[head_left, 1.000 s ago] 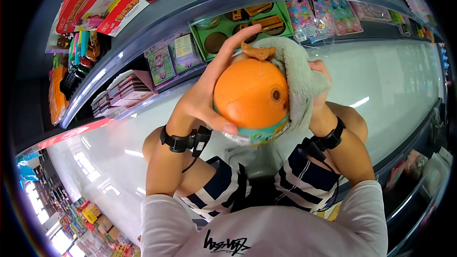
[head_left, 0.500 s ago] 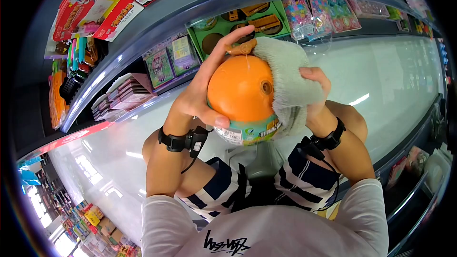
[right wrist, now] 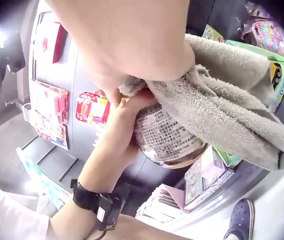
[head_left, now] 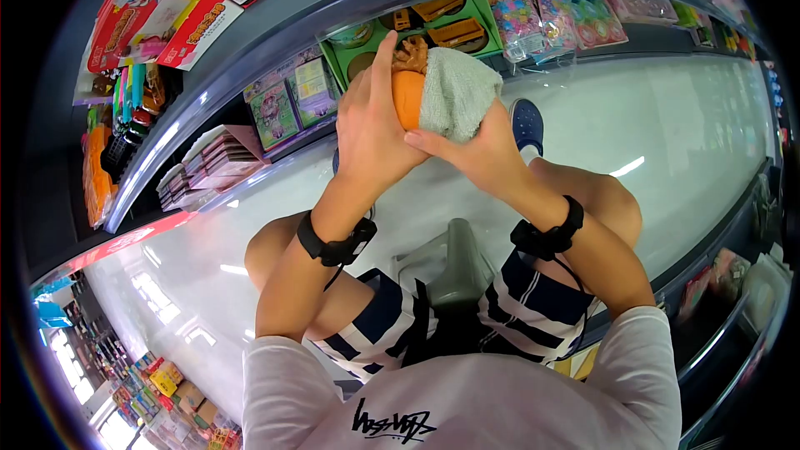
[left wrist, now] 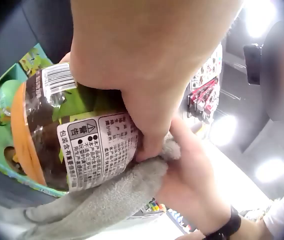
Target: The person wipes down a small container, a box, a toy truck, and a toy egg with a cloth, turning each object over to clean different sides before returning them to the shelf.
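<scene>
A round orange toy container (head_left: pixel 407 100) with a brown figure (head_left: pixel 410 55) on top is held up in front of the shelf. My left hand (head_left: pixel 371 129) grips its left side, index finger stretched upward in the head view. A grey towel (head_left: pixel 454 93) covers the container's right side, and my right hand (head_left: pixel 487 150) holds the towel against it, thumb near my left hand. In the left wrist view, the container's printed wrapper (left wrist: pixel 97 150) shows a barcode and a warning label. Towel folds (right wrist: pixel 222 105) hang loose in the right wrist view.
Behind the container, a green display box (head_left: pixel 493 17) with round holes holds yellow toy vehicles (head_left: pixel 457 32). Purple boxes (head_left: pixel 315 92) and shiny packets (head_left: pixel 596 21) flank it on the lower shelf. The upper shelf's edge (head_left: pixel 333 21) juts above. A grey stool (head_left: pixel 458 267) is between my legs.
Both hands have carried the container and towel forward toward the shelf. The container has turned, so its wrapper no longer shows in the head view and the towel covers more of it.
</scene>
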The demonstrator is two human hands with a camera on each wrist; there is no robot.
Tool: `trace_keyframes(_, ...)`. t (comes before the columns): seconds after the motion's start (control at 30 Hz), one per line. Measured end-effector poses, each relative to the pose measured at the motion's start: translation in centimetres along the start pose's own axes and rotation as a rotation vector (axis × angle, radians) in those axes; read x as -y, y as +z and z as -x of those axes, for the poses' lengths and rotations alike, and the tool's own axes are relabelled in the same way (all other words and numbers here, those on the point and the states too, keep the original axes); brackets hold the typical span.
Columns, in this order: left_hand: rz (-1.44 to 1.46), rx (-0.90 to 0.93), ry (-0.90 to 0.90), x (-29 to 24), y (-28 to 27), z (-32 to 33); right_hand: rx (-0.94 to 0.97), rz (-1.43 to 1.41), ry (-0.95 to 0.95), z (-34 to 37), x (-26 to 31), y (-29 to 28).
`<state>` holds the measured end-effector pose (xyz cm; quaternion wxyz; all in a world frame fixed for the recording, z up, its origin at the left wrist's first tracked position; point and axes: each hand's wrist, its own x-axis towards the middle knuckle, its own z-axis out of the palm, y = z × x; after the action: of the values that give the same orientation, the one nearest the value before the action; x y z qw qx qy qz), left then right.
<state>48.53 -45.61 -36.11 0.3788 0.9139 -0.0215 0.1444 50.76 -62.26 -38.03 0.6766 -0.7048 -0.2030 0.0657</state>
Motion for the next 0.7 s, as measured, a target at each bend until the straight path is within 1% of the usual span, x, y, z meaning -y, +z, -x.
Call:
trace_keyframes(0.03,-0.06,-0.03,0.061,-0.4,0.0,0.2,-0.004,0.004,-0.001,-0.1,-0.1,0.0)
trace_keyframes(0.07,-0.122,-0.061,0.122,-0.7,0.0,0.2,-0.021,-0.052,0.023,-0.2,-0.1,0.1)
trace_keyframes(0.1,-0.12,-0.058,0.124,-0.8,-0.1,0.2,-0.039,-0.109,0.05,-0.2,-0.2,0.1)
trace_keyframes(0.17,-0.2,-0.102,0.206,-1.1,-0.3,0.3,-0.031,-0.153,0.077,-0.4,-0.3,-0.2)
trace_keyframes(0.27,-0.149,-0.06,0.213,-1.2,-0.3,0.7,0.0,-0.228,0.117,-0.7,0.2,-0.9)
trace_keyframes(0.33,-0.176,-0.077,0.229,-1.3,-0.4,0.8,0.016,-0.257,0.131,-1.0,0.9,-1.1)
trace_keyframes(0.4,-0.201,-0.09,0.249,-1.2,-0.6,0.8,-0.059,-0.394,0.196,-1.0,1.8,-1.2)
trace_keyframes(0.43,-0.18,-0.061,0.224,-1.1,-0.7,0.9,-0.059,-0.394,0.195,-1.2,1.9,-1.5)
trace_keyframes(0.5,-0.159,-0.031,0.198,-1.0,-0.9,0.9,-0.157,-0.587,0.416,-1.7,1.9,-2.2)
trace_keyframes(0.53,-0.139,-0.03,0.194,-1.0,-0.9,0.9,-0.156,-0.586,0.417,-1.8,1.8,-2.2)
trace_keyframes(0.6,-0.117,-0.031,0.188,-0.9,-0.9,1.1,-0.169,-0.677,0.419,-1.9,1.6,-2.3)
trace_keyframes(0.7,-0.118,-0.038,0.211,-0.6,-1.0,1.1,-0.146,-0.677,0.403,-1.8,1.8,-2.4)
